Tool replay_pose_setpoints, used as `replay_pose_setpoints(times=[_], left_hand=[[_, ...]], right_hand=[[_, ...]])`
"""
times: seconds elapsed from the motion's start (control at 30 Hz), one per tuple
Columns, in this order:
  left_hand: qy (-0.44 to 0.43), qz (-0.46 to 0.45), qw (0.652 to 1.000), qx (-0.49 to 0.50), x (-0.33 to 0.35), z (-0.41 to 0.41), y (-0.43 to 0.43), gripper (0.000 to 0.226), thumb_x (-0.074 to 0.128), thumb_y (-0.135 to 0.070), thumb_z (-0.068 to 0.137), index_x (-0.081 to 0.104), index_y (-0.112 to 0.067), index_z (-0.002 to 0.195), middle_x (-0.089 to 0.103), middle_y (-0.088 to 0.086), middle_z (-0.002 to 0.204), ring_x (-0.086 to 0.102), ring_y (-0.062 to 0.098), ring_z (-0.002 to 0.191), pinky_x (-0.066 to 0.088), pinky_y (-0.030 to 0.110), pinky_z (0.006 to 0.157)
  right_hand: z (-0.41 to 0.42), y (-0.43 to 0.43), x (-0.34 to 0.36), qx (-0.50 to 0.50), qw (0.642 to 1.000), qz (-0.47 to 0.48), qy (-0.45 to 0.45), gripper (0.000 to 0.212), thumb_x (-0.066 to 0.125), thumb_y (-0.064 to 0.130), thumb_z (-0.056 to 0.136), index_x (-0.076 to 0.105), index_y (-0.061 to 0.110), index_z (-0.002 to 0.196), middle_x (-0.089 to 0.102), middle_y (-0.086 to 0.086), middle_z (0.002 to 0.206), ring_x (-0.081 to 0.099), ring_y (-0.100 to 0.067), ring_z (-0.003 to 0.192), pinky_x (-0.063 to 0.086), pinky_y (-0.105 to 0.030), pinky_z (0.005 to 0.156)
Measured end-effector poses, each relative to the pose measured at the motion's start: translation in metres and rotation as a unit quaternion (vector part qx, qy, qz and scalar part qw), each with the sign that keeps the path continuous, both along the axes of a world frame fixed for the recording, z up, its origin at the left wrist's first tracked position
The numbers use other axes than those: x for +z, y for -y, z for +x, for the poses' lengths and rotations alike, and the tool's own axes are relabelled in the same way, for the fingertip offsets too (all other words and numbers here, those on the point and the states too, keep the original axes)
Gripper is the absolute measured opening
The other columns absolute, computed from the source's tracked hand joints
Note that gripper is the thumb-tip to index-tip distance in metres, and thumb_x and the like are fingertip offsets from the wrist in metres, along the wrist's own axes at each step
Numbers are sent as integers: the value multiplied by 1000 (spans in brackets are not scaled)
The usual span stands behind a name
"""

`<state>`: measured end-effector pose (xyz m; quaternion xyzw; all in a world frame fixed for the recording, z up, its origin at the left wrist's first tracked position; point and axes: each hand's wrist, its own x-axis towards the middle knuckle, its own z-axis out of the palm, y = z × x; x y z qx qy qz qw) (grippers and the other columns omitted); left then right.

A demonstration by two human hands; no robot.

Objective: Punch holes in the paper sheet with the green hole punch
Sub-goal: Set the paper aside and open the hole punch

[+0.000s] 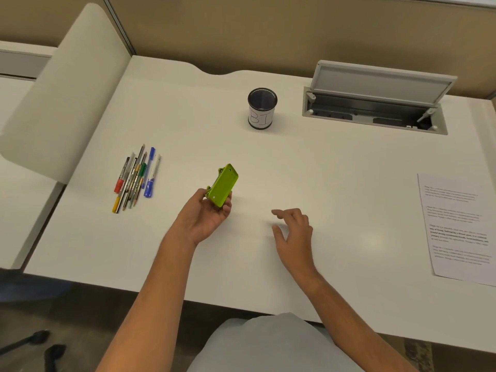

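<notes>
Two hands are over the white surface point(349, 183). The left hand point(206, 218) has its grip clamped on the green hole punch point(222, 187), held tilted just left of the frame's centre. The right hand point(294, 229), lower centre, has its grip apart, fingers loosely spread, holding nothing. The paper sheet point(456, 226) lies flat at the right edge, well apart from both. Pens point(137, 178) lie at middle left.

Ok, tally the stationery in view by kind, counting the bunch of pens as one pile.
Green plastic hole punch: 1
Printed white paper sheet: 1
Black mesh pen cup: 1
Pile of pens and pencils: 1
Total: 4
</notes>
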<state>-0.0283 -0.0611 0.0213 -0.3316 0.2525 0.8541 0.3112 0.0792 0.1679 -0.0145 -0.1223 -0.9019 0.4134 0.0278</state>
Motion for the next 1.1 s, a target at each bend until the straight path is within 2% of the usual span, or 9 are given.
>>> replay_pose_setpoints(times=[0.13, 0.33, 0.47, 0.53, 0.63, 0.77, 0.93, 1.1], left_hand=[[-9, 25, 1000, -13, 2, -3, -4, 37, 39, -26, 110, 67, -3, 117, 71, 18, 101, 60, 20, 82, 55, 26, 61], [-10, 28, 999, -11, 0, -5, -7, 44, 37, -30, 112, 67, -1, 123, 70, 18, 103, 61, 20, 82, 53, 27, 60], [-27, 38, 999, -21, 5, -2, -17, 37, 39, -24, 109, 66, -2, 122, 69, 18, 106, 61, 21, 83, 48, 28, 68], [-23, 56, 998, -11, 8, 0, -25, 31, 43, -20, 106, 63, -1, 121, 69, 20, 107, 63, 25, 87, 50, 30, 76], [-24, 60, 998, -26, 12, 1, -35, 33, 39, -23, 111, 61, -2, 122, 72, 19, 107, 67, 26, 94, 54, 35, 90], [-12, 75, 997, -30, 17, -1, -41, 40, 38, -26, 113, 67, 1, 119, 75, 18, 102, 72, 26, 97, 68, 35, 82], [-9, 74, 997, -23, 17, -7, -42, 43, 36, -27, 115, 67, 3, 118, 73, 20, 105, 69, 28, 99, 57, 36, 96], [1, 74, 997, -25, 11, -10, -47, 42, 34, -24, 113, 63, 4, 126, 68, 23, 110, 61, 28, 99, 47, 36, 99]], right_hand=[[-3, 2, 1, 10, 1000, -10, 12, 37, 69, 4, 97, 73, 25, 128, 63, 8, 119, 58, -16, 114, 43, -39, 101], [-9, 9, 10, 6, 998, -65, -10, 31, 72, 9, 99, 74, 26, 125, 64, 10, 118, 58, -12, 113, 51, -52, 101], [-24, 33, 36, 45, 991, -94, -84, 27, 71, 27, 102, 74, 29, 128, 63, 13, 115, 58, -12, 114, 53, -46, 97], [-31, 48, 48, 63, 987, -97, -113, 27, 70, 32, 102, 74, 31, 129, 62, 13, 113, 58, -12, 112, 52, -42, 95], [-39, 65, 57, 91, 985, -55, -137, 29, 66, 32, 101, 72, 33, 130, 60, 15, 116, 54, -9, 111, 49, -39, 93], [-44, 68, 57, 104, 980, 17, -167, 30, 62, 27, 102, 72, 28, 130, 62, 9, 119, 55, -14, 108, 48, -39, 89], [-44, 58, 47, 134, 961, 128, -204, 39, 64, 19, 103, 69, 25, 142, 65, 1, 125, 58, -21, 108, 47, -39, 87], [-43, 49, 38, 151, 952, 173, -203, 47, 62, 18, 103, 63, 25, 149, 67, -4, 127, 58, -24, 107, 46, -39, 86]])
